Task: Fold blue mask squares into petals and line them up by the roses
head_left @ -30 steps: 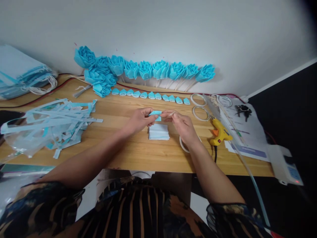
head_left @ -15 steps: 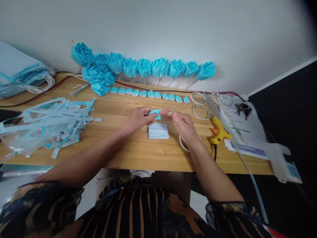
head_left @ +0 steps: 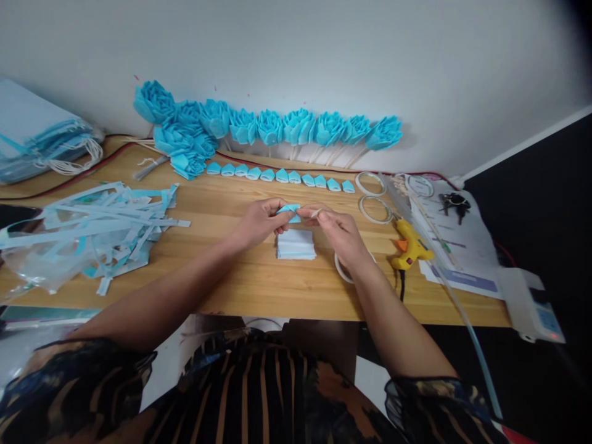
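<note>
Between the thumb and fingers of my left hand (head_left: 267, 220) is a small folded blue piece (head_left: 291, 213), held above the desk. My right hand (head_left: 340, 231) is closed in a pinch on a small pale strip (head_left: 316, 213), its fingertips close to the right edge of the blue piece. Just below my hands lies a stack of white and pale blue sheets (head_left: 296, 245). A tape roll (head_left: 341, 269) sits partly under my right wrist. Behind my hands runs a row of folded blue petals (head_left: 282, 175).
Blue flowers on sticks (head_left: 298, 126) lean along the wall. Scraps (head_left: 115, 222) cover the left side, below a bagged stack (head_left: 41, 139). To the right are two more tape rolls (head_left: 375, 209), a yellow glue gun (head_left: 409, 245), papers (head_left: 467, 246) and keys (head_left: 456, 203).
The fingers of my right hand have shifted slightly, and the pale strip now points a little lower and to the left. My left hand stays nearly still.
</note>
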`<act>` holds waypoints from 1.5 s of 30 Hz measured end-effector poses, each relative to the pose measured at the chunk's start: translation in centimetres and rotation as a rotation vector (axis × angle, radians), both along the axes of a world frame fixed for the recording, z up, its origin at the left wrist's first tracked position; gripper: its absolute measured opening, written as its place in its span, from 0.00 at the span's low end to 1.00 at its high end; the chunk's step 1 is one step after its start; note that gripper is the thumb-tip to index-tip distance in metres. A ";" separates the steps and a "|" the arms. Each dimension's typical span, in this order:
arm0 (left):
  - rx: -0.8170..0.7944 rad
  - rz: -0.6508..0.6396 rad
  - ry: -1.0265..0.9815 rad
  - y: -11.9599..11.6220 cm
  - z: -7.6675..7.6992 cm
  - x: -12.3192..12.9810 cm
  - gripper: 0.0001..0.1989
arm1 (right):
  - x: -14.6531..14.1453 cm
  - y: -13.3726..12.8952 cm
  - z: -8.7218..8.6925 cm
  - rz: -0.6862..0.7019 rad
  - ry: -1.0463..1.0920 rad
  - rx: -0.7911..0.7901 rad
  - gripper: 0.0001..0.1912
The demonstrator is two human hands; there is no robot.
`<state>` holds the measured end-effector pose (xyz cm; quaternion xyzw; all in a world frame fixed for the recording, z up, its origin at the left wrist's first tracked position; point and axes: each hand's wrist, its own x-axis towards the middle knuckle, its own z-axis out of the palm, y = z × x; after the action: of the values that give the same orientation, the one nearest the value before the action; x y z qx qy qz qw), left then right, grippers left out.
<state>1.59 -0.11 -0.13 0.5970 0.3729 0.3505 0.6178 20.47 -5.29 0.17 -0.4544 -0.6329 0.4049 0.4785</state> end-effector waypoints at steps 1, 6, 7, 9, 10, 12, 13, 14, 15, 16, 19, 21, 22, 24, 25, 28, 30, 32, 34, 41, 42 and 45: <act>0.002 -0.003 -0.007 0.0 0.0 0.0 0.08 | 0.0 0.0 0.0 -0.001 -0.001 0.000 0.19; 0.009 -0.019 -0.026 0.0 0.0 -0.1 0.08 | 0.1 0.1 -0.2 0.023 0.031 -0.020 0.18; 0.011 -0.024 -0.024 0.0 0.0 -0.1 0.08 | 0.2 0.1 -0.3 0.027 0.047 -0.034 0.18; 0.016 -0.034 -0.015 0.0 0.1 -0.1 0.09 | 0.2 0.1 -0.4 0.027 0.077 -0.055 0.19; 0.017 -0.038 -0.010 0.0 0.1 -0.1 0.10 | 0.2 0.1 -0.5 0.023 0.087 -0.056 0.20; 0.014 -0.046 -0.003 -0.1 0.2 -0.2 0.10 | 0.1 0.1 -0.5 0.014 0.085 -0.039 0.19; 0.010 -0.047 -0.004 -0.1 0.3 -0.2 0.10 | 0.1 0.1 -0.4 0.009 0.075 -0.028 0.19; 0.006 -0.048 -0.006 -0.2 0.3 -0.2 0.10 | 0.1 0.1 -0.4 0.006 0.061 -0.018 0.19; 0.001 -0.047 -0.009 -0.2 0.3 -0.2 0.10 | 0.1 0.1 -0.4 0.003 0.046 -0.008 0.18; -0.004 -0.044 -0.013 -0.2 0.4 -0.2 0.10 | 0.2 0.1 -0.3 0.003 0.031 0.001 0.18; -0.025 -0.029 -0.019 -0.3 0.3 -0.2 0.11 | 0.2 0.1 -0.2 0.014 -0.002 0.033 0.17; -0.034 -0.024 -0.015 -0.2 0.2 -0.2 0.12 | 0.2 0.2 -0.2 0.021 -0.023 0.065 0.16; -0.035 -0.023 -0.010 -0.2 0.2 -0.2 0.11 | 0.2 0.2 -0.2 0.022 -0.035 0.079 0.16; -0.035 -0.015 0.003 -0.1 0.1 -0.2 0.11 | 0.2 0.2 -0.1 0.021 -0.059 0.091 0.17; -0.036 -0.010 0.008 0.0 0.0 -0.1 0.10 | 0.2 0.2 -0.1 0.020 -0.070 0.089 0.17; -0.041 0.001 0.014 0.0 0.0 -0.1 0.08 | 0.1 0.1 -0.1 0.018 -0.088 0.060 0.19; -0.049 0.007 0.017 0.0 0.2 -0.1 0.07 | 0.1 0.1 -0.2 0.010 -0.069 0.026 0.19; -0.060 0.017 0.018 -0.2 0.4 -0.1 0.06 | 0.2 0.2 -0.4 -0.015 -0.010 -0.005 0.20; -0.067 0.024 0.016 -0.3 0.7 -0.1 0.07 | 0.2 0.4 -0.5 -0.058 0.063 -0.013 0.20; -0.084 -0.010 0.008 -0.7 1.2 -0.1 0.08 | -0.1 0.4 -0.1 -0.316 -0.086 0.178 0.11; -0.086 -0.014 0.008 -0.7 1.2 -0.1 0.08 | -0.2 0.3 0.1 -0.336 -0.142 0.236 0.10; -0.091 -0.023 0.010 -0.8 1.3 -0.1 0.08 | -0.5 0.0 0.5 -0.366 -0.320 0.473 0.06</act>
<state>1.51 -0.91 1.13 0.5743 0.3845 0.3230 0.6465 19.94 -5.34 0.67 -0.4945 -0.6846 0.0778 0.5299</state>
